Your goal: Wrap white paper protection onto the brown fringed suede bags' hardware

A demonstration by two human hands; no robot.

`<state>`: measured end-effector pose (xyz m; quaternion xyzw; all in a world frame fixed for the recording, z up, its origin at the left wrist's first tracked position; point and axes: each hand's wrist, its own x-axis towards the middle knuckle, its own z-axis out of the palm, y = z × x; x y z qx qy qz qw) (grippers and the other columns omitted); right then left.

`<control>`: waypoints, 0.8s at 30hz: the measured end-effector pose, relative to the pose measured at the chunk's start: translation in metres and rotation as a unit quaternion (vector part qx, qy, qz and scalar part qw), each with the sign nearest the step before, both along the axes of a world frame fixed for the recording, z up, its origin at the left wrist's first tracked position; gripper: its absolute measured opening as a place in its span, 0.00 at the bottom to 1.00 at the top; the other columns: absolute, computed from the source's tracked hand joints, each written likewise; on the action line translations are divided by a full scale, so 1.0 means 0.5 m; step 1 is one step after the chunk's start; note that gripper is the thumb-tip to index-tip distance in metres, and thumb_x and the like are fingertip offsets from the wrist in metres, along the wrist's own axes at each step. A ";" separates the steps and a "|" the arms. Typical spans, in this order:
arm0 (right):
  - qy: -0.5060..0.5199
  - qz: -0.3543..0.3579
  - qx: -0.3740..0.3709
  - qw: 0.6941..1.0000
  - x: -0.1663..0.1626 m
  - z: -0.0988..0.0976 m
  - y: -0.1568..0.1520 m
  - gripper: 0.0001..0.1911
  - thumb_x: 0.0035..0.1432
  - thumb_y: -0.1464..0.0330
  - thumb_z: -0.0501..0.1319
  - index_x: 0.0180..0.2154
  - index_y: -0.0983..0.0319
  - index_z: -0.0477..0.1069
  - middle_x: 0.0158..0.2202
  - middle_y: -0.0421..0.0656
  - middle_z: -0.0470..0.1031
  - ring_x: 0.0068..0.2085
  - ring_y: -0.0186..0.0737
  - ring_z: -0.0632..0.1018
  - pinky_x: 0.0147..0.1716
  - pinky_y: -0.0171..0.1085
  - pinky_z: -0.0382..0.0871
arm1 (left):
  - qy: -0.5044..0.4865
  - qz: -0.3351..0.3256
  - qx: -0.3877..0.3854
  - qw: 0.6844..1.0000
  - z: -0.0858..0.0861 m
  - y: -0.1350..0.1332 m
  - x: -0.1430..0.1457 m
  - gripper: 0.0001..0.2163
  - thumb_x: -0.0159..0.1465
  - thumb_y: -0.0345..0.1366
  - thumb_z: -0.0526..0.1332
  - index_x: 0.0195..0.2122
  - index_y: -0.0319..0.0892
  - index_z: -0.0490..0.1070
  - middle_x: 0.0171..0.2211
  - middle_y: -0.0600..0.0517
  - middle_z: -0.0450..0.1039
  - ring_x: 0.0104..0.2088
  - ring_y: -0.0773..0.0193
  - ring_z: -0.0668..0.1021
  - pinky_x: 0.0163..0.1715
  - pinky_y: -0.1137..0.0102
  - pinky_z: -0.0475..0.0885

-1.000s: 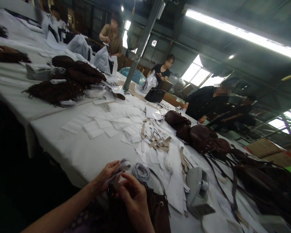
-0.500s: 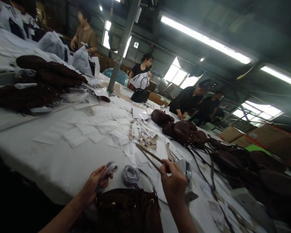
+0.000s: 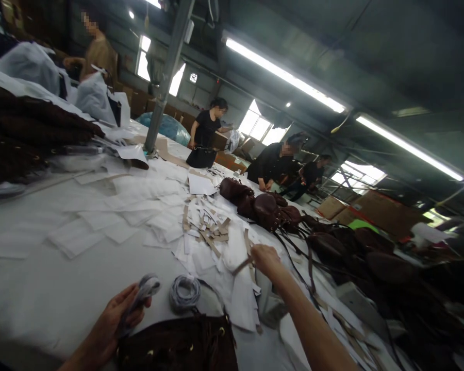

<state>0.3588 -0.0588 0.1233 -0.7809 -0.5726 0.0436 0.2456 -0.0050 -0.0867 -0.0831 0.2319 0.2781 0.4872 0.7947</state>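
Note:
In my left hand [image 3: 123,312] is a grey-white strap wrapped in clear plastic [image 3: 149,283], its looped end sticking up past the fingers. A second plastic-wrapped coil [image 3: 184,292] rests just right of that hand, behind a dark brown bag [image 3: 178,342] with gold eyelets and fringe. My right hand [image 3: 266,257] is stretched forward over the scraps, slightly blurred, fingers closed. A brown paper strip [image 3: 243,266] runs from its fingertips down to the left. Under the right forearm a grey dispenser-like object [image 3: 272,306] is partly hidden.
White paper sheets [image 3: 100,221] and tan scraps [image 3: 214,229] litter the white table. Dark brown bags [image 3: 266,208] with long straps line the right side; more brown bags [image 3: 34,123] lie at left. A post [image 3: 166,77] rises beyond the table, with several people working behind.
My right hand has reached forward over the scraps with the brown strip, now lower and flatter. My left hand keeps its wrapped strap. The view has swung right; a co-worker's white wrapping has moved off the black bag.

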 end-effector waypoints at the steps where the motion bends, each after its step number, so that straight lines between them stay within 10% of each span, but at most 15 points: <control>1: 0.005 -0.005 -0.007 1.000 0.006 -0.004 0.001 0.12 0.58 0.61 0.61 0.30 0.64 0.71 0.28 0.40 0.74 0.32 0.36 0.75 0.37 0.40 0.68 | -0.001 -0.001 -0.002 1.000 0.000 0.000 -0.001 0.13 0.55 0.43 0.69 0.32 0.37 0.75 0.27 0.47 0.75 0.16 0.77 0.60 0.16 0.79 0.56; 11: 0.228 0.079 -0.110 0.964 -0.164 -0.155 -0.082 0.14 0.54 0.60 0.55 0.32 0.64 0.70 0.19 0.38 0.70 0.20 0.33 0.69 0.21 0.32 0.64 | -0.038 0.010 -0.031 0.999 0.018 0.013 -0.001 0.13 0.56 0.42 0.67 0.29 0.35 0.74 0.24 0.49 0.73 0.15 0.79 0.58 0.15 0.80 0.56; 16: 0.370 0.128 -0.165 0.905 -0.257 -0.145 -0.165 0.12 0.52 0.60 0.60 0.29 0.64 0.72 0.18 0.36 0.66 0.19 0.30 0.66 0.19 0.30 0.58 | -0.048 0.016 -0.025 0.998 0.017 0.017 0.001 0.12 0.57 0.42 0.66 0.31 0.35 0.74 0.24 0.50 0.73 0.15 0.80 0.57 0.16 0.79 0.56; 24: 0.229 0.133 -0.100 0.959 -0.325 -0.138 -0.177 0.10 0.53 0.67 0.58 0.26 0.63 0.75 0.20 0.39 0.70 0.23 0.34 0.69 0.21 0.30 0.58 | -0.012 0.021 0.041 0.999 0.022 0.007 0.005 0.12 0.59 0.42 0.65 0.34 0.36 0.73 0.25 0.50 0.73 0.16 0.79 0.58 0.16 0.79 0.52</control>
